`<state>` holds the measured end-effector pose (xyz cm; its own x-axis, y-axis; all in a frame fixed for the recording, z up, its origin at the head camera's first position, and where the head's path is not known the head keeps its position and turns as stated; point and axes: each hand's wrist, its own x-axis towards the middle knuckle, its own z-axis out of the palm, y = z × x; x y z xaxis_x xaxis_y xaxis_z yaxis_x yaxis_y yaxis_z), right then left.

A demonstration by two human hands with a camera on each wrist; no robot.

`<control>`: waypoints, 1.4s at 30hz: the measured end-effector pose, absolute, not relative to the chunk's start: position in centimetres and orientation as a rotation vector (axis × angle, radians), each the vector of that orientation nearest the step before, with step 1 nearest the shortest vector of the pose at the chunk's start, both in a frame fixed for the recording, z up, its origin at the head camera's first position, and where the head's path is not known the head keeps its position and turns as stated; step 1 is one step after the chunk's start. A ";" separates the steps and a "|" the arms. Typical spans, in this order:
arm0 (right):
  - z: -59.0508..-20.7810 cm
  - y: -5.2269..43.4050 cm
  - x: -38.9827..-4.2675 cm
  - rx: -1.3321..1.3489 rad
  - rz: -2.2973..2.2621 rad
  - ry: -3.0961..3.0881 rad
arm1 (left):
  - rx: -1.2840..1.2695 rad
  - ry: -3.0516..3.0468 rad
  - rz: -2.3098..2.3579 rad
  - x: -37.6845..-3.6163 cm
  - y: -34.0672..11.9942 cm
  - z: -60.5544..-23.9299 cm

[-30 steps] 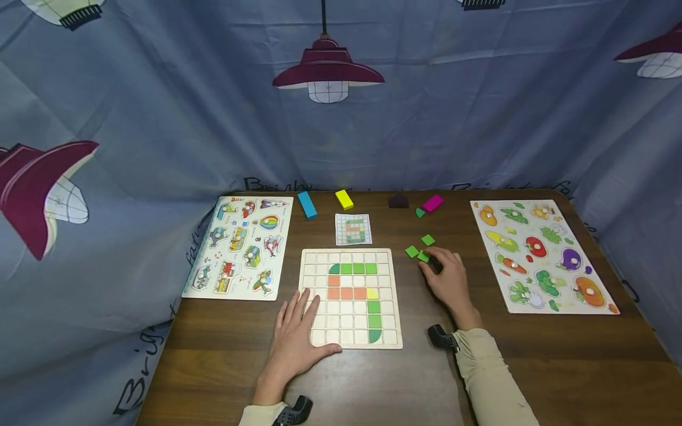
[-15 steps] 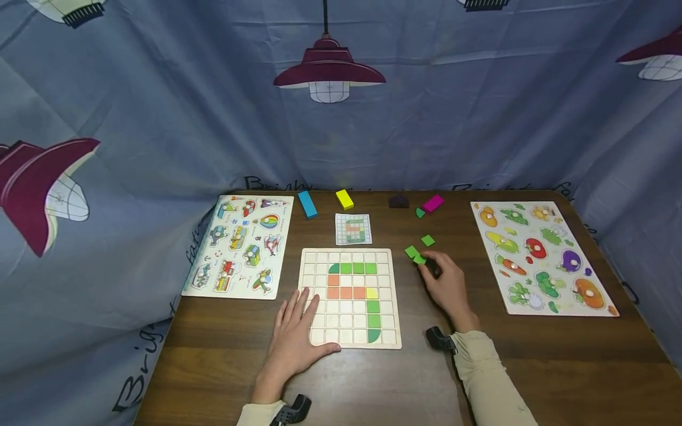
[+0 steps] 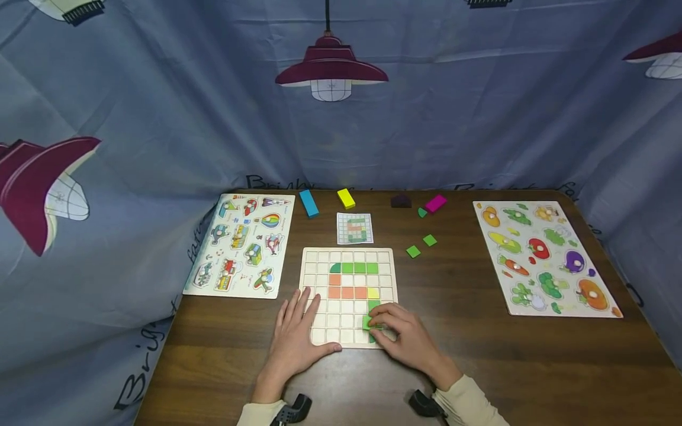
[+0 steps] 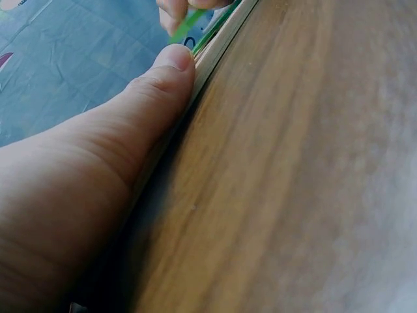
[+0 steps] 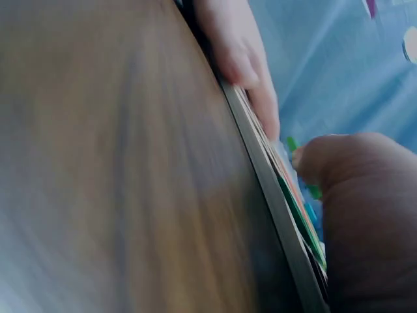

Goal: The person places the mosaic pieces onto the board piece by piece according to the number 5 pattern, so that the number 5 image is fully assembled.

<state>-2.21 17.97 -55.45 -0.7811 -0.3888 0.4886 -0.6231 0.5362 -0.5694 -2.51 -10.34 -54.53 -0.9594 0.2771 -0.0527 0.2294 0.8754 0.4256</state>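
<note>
Your right hand [image 3: 407,340] rests over the near right corner of the grid board [image 3: 309,258], its fingers [image 3: 385,322] curled and pinching a green tile [image 3: 367,322] just above the lower cells. Your left hand [image 3: 296,339] lies flat with fingers [image 3: 303,303] straight and spread, the tips on the board's near left corner and the thumb along its near edge.

Your right hand covers the cells beneath it, so you cannot tell whether the tile already sits in a cell. Both wrist views are blurred and show little beyond the board's edge, a thumb and a sliver of green.

In the board, beyond your fingers, lie a row of green tiles, a row of orange ones ending in a yellow one, and green ones running down toward your right fingers. The other cells in view are bare.

Beyond your right hand, well apart from it, two loose green tiles [image 3: 421,245] lie on the desk [image 3: 479,355]. A small pattern card [image 3: 354,228] sits just past the board.
</note>
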 end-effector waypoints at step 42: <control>-55.5 18.2 -3.8 0.560 1.233 -2.325 | 0.399 2.940 0.669 -2.5 -10.2 -54.5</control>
